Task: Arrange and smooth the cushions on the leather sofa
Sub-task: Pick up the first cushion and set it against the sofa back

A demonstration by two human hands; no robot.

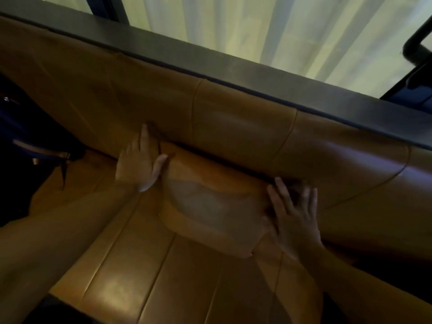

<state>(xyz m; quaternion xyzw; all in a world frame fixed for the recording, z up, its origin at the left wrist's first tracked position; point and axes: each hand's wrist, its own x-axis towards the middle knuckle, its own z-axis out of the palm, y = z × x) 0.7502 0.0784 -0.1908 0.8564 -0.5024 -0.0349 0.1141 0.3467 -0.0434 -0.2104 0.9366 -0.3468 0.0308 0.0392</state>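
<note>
Tan leather, smooth and glossy with stitched seams, covers the sofa (233, 118) in the head view. A rectangular, softly dented cushion (210, 206) lies on the seat against the backrest. The left hand (138, 164) presses flat on its left end, grip spread; the right hand (294, 216) rests on its right end, fingers splayed. Pale curtains (257, 26) hang behind.

Dark object (35, 146) at left edge, cut off, unidentifiable.
</note>
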